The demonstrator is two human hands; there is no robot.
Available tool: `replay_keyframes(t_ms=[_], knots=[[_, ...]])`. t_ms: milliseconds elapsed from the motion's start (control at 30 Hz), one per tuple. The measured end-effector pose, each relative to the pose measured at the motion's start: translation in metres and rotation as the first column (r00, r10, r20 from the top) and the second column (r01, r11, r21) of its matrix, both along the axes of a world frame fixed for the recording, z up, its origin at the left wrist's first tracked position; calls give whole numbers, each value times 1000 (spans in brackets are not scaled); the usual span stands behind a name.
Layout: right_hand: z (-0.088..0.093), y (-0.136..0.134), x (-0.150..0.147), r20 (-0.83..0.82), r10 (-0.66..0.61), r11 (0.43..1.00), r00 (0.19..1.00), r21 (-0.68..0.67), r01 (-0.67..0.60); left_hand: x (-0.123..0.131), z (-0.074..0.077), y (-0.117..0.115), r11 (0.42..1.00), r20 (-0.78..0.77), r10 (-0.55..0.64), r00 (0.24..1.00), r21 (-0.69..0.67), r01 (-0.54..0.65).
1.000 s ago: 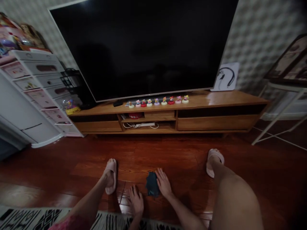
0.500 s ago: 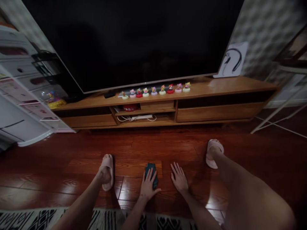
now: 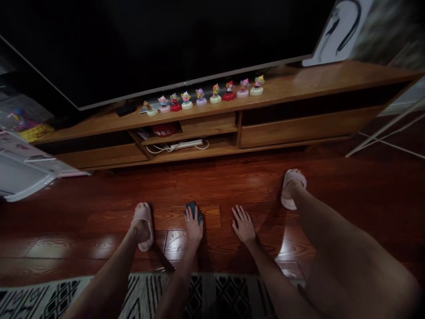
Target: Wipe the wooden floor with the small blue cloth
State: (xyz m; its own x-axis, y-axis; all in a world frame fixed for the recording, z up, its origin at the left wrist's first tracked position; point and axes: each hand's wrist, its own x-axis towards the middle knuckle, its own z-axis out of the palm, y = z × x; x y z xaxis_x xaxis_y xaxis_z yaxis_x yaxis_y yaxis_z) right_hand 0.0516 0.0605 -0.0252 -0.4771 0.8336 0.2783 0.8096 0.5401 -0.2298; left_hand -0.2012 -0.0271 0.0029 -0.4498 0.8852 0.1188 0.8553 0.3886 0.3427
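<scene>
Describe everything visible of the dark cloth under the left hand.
The cloth is small, dark teal and soft-looking, bunched into a compact pad. It lies on the glossy red-brown wooden floor. The left hand rests on it, fingers extended, covering its near part; only the far end shows. Nothing else touches it.

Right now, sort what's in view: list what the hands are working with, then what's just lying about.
In hand: left hand pressing the dark cloth on the wooden floor; right hand flat on the floor beside it.
Lying about: toy figurines and white drawing on the TV stand, power strip on its shelf, patterned rug.
</scene>
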Motion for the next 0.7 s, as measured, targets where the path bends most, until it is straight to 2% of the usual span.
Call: replay_keyframes(t_ms=[200, 267, 300, 367, 433, 467, 533, 600, 700], knots=[[2, 0, -2, -7, 0, 1000, 1000, -6, 0, 122, -12, -14, 965, -4, -257, 966, -59, 256], [3, 0, -2, -6, 0, 1000, 1000, -2, 0, 141, -15, -18, 949, -19, -311, 950, -53, 310], [3, 0, -2, -6, -1, 1000, 1000, 0, 1, 141, -16, -19, 938, -30, -344, 939, -52, 342], [4, -1, -2, -12, -6, 1000, 1000, 3, 6, 121, -12, -21, 914, -57, -404, 913, -62, 400], [4, -1, -2, -21, -9, 1000, 1000, 7, 9, 82, -4, -22, 913, -84, -404, 911, -87, 398], [4, -1, -2, -24, -10, 1000, 1000, 7, 10, 59, 2, -23, 935, -94, -350, 932, -98, 342], [3, -1, -3, -28, -11, 1000, 1000, 4, 12, 12, 16, -27, 982, -93, -168, 981, -106, 158], [2, -1, -3, -30, -15, 1000, 999, -5, 15, -23, 32, -33, 996, -98, -13, 995, -88, 4], [2, 0, -4, -37, -15, 1000, 999, -18, 14, -44, 48, -44, 994, -120, 66, 991, -74, -75]])
